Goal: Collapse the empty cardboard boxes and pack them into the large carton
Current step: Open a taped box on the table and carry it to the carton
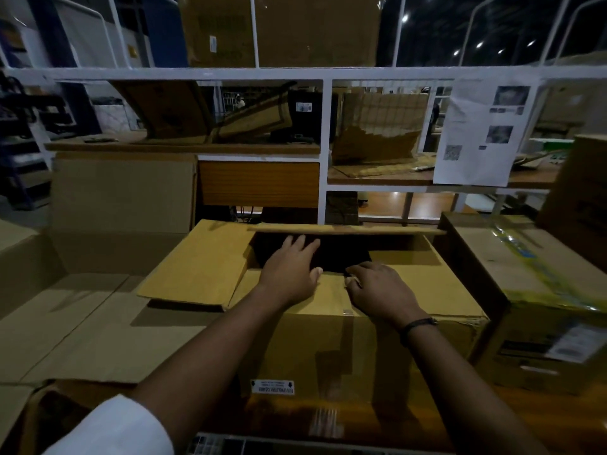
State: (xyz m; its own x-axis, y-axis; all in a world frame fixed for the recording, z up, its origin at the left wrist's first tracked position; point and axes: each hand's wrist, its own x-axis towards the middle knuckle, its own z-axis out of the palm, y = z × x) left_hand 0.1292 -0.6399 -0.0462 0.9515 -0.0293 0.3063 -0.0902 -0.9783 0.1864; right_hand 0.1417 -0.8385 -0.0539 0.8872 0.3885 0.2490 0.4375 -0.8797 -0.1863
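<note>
both hands are on top of the middle box: the left hand lies flat with straight fingers, reaching past the near flap over the dark opening and holding nothing, while the right hand curls its fingers over that flap's edge

the large carton stands open just left of the box, plain matt brown board with its back flap upright; what shows of its inside seems to hold no flattened boxes

the middle box is still a full cuboid, with glossy tape down its front, its left flap splayed out and its far flap seen edge-on, so i judge the collapsing has barely begun

a taped box at its right is also unflattened
</note>
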